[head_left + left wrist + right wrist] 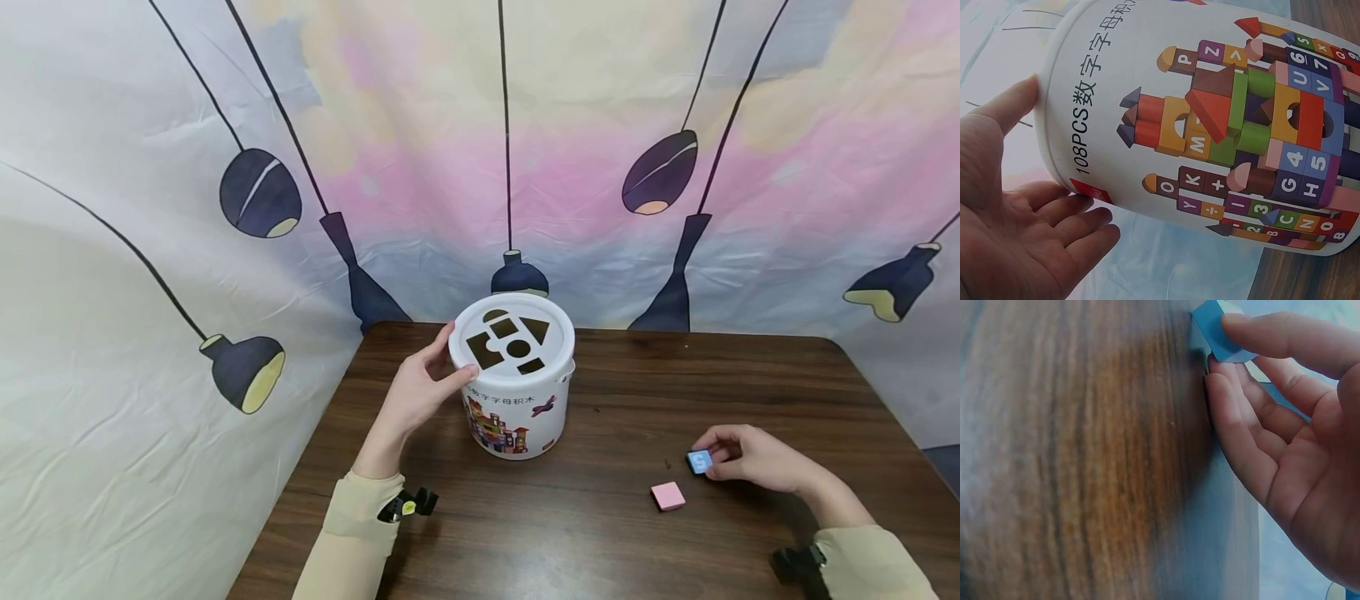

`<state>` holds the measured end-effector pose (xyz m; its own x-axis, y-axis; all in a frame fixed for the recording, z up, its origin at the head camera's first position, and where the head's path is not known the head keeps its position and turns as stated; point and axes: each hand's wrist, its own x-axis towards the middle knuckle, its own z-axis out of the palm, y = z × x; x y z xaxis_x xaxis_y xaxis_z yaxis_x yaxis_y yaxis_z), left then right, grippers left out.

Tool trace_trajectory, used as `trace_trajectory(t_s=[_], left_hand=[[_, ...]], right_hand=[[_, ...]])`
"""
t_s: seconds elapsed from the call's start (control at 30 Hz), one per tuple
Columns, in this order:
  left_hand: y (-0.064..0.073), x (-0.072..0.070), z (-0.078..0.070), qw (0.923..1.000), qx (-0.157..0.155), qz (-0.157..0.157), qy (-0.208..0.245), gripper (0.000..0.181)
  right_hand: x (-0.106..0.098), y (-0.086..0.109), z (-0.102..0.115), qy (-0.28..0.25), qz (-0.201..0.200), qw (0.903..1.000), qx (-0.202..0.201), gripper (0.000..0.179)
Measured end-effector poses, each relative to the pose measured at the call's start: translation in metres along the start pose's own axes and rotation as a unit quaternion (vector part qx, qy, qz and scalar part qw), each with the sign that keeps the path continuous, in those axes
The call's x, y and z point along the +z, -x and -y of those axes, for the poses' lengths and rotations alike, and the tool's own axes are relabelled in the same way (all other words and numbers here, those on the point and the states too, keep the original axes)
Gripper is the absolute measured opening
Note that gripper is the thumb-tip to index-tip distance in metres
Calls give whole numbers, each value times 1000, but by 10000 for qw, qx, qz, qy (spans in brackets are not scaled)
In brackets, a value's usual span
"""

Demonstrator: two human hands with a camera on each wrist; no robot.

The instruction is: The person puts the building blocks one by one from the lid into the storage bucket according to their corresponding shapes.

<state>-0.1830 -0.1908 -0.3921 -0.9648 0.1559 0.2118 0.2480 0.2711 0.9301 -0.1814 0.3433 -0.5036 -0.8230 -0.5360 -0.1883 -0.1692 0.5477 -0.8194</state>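
A white bucket (551, 417) stands on the table, its white lid (557, 352) pierced by several shaped holes. Pictures of coloured building blocks and "108PCS" cover its side in the left wrist view. My left hand (416, 383) rests against the lid's left rim, thumb and fingers spread along it; the fingers look relaxed in the left wrist view. At the right, my right hand (761, 457) pinches a small light-blue block (700, 462) with a pale figure on top, close to the tabletop. The right wrist view shows my thumb on the blue block (1216, 328). A pink block (668, 496) lies nearby.
The dark wooden table (570, 533) has its far edge against a hanging cloth (442, 150) painted with lamps. The bucket's white handle (567, 372) hangs at its right side. A small black device is strapped on each wrist.
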Motion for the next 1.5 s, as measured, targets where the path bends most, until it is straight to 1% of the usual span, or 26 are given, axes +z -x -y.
trace_trajectory(t_s=[0.17, 0.3, 0.6, 0.73, 0.83, 0.97, 1.13, 1.23, 1.4, 1.5], left_hand=[[1, 0, -1, 10000, -13, -24, -34, 82], [0, 0, -1, 9999, 5, -58, -88, 82], [0, 0, 1, 10000, -4, -34, -35, 82], [0, 0, 2, 10000, -3, -55, -23, 82], [-1, 0, 1, 10000, -3, -28, 11, 81], [-1, 0, 1, 10000, -17, -10, 29, 82], [0, 0, 1, 10000, -2, 1, 7, 82], [0, -1, 1, 10000, 23, 23, -31, 83], [0, -2, 0, 9999, 28, 36, -137, 83], [0, -2, 0, 9999, 11, 34, -154, 83]], right_hand=[[0, 1, 2, -130, 40, 9999, -69, 30], [0, 1, 1, -164, 24, 9999, -4, 29], [-1, 3, 4, -16, -89, 10000, 23, 21], [-2, 3, 3, 17, -131, 9999, 101, 23], [-3, 3, 1, 20, -183, 9997, 179, 30], [-3, 2, -3, 63, -304, 9993, 219, 36], [-5, -1, -2, 41, -467, 9987, 201, 33], [-8, -5, 2, 28, -585, 9982, 126, 31], [-13, -13, 12, 170, -861, 9961, -17, 29], [-15, -18, 21, 110, -1006, 9947, -199, 30]])
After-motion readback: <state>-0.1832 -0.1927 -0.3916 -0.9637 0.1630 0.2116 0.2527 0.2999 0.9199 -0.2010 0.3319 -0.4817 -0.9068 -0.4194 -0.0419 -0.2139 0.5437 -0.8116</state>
